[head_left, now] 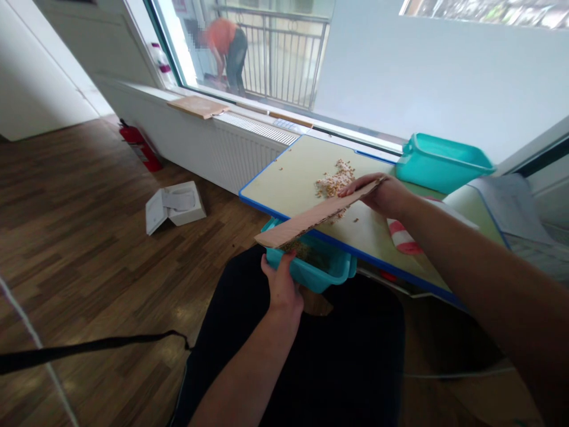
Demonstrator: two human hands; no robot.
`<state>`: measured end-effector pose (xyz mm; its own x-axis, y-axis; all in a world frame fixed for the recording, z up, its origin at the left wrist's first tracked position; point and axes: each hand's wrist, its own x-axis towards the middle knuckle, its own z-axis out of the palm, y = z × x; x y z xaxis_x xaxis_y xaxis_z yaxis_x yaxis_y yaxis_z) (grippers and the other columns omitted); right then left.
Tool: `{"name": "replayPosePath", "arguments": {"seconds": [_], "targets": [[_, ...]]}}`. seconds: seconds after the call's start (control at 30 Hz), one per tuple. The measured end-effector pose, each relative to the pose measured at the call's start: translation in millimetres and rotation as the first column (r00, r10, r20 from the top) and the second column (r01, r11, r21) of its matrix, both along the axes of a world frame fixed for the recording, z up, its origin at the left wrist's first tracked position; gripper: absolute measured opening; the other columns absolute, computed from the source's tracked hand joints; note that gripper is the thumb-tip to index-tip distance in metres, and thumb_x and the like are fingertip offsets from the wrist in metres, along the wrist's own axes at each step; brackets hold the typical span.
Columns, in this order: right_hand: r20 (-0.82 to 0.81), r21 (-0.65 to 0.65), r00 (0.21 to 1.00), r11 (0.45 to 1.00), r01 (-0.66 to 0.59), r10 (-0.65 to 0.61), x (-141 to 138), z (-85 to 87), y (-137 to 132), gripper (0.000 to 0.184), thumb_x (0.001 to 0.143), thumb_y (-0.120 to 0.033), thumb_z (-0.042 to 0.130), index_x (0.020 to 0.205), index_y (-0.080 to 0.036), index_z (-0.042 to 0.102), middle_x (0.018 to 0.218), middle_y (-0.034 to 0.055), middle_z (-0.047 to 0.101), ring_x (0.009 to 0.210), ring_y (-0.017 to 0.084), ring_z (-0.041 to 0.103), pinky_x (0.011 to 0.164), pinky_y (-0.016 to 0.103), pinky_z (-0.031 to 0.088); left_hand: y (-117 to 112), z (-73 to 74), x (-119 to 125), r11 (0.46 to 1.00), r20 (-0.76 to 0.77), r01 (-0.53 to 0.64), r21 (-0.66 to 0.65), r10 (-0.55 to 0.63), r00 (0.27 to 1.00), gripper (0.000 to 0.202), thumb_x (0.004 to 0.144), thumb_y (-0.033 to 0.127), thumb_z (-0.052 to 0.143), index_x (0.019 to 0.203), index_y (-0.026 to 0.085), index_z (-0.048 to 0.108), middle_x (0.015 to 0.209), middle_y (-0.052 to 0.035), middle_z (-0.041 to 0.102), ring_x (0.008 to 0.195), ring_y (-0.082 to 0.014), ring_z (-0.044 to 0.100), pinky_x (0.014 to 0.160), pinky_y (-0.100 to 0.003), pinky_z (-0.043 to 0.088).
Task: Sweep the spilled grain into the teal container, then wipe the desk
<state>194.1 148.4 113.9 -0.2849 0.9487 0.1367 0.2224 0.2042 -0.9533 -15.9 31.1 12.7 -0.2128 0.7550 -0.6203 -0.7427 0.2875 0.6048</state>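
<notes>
My left hand (pixel 283 281) grips the near left rim of a teal plastic bin (pixel 317 277), its thumb over the edge. The bin sits at my lap, just below the blue-edged table (pixel 288 184), with some small grain-like bits inside. In my right hand (pixel 380 193) is a strip of cardboard (pixel 317 216), slanting from the tabletop down to the left over the bin. Small tan and pinkish pieces (pixel 335 181) lie piled on the table behind the cardboard. A few more show under its near edge.
A second teal bin (pixel 444 160) stands at the table's back right, near a red-and-white cloth (pixel 404 237). On the floor at left are an open white box (pixel 178 204) and a fire extinguisher (pixel 140 145). Beyond the window a person (pixel 229 50) bends over.
</notes>
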Motion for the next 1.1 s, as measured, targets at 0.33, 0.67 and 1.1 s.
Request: {"name": "replayPosePath", "arguments": {"seconds": [0.33,0.67,1.1], "targets": [[0.072,0.048,0.997,0.999,-0.024,0.02,16.5,-2.2,-22.9,0.03,0.06,-0.052,0.079,0.068,-0.024,0.073,0.079,0.0052,0.073,0.081,0.019,0.068,0.083,0.036,0.053,-11.9,1.6,12.9,0.999,-0.011,0.034,0.009,-0.034,0.999,0.077,0.068,0.025,0.075,0.132,0.038,0.034,0.116,-0.003,0.061,0.098,-0.0216,0.064,0.069,-0.032,0.055],[0.098,0.045,0.995,0.999,0.013,-0.018,27.9,-3.7,-42.0,0.02,0.067,-0.047,0.076,0.07,-0.028,0.074,0.083,0.0038,0.074,0.082,0.018,0.069,0.08,0.032,0.054,-30.6,11.0,36.1,1.0,0.036,0.009,0.006,-0.009,0.999,0.066,0.07,0.014,0.074,0.124,0.034,0.041,0.113,-0.0025,0.062,0.105,-0.021,0.062,0.081,-0.037,0.055],[0.123,0.082,0.99,0.995,0.056,-0.066,30.9,3.7,-69.8,0.02,0.065,-0.045,0.078,0.068,-0.026,0.074,0.078,0.0023,0.074,0.079,0.017,0.069,0.078,0.031,0.054,-44.6,15.8,49.9,0.997,0.042,0.079,-0.003,-0.079,0.996,0.051,0.074,0.013,0.07,0.114,0.034,0.047,0.116,-0.0009,0.062,0.115,-0.022,0.058,0.088,-0.04,0.052]]}}
